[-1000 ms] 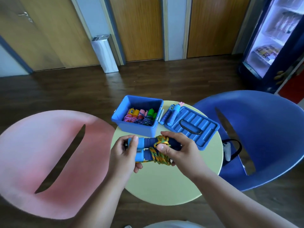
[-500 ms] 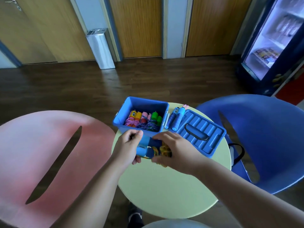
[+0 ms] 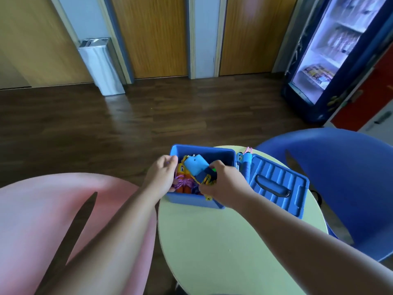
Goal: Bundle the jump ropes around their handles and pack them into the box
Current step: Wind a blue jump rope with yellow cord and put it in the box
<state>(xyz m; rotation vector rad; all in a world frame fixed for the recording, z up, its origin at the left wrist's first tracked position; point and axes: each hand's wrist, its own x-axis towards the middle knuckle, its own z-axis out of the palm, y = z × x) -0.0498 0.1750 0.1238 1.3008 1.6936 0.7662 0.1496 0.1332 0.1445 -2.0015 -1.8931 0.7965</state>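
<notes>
Lounge — drinks fridge (image 3: 331,60), blue chair (image 3: 344,179)

Person, two limbs: left hand (image 3: 162,175) and right hand (image 3: 225,188), each on a bare forearm (image 3: 297,237) reaching the lower frame edge.

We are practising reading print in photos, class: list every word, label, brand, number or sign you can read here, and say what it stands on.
No text here can be read.
Drinks fridge: the packets on its shelves carry print, too blurred to read.
Orange handles in the blue box: dark marks, too small to read.
Bundled jump rope in the right hand, and the lid: no text visible.
</notes>
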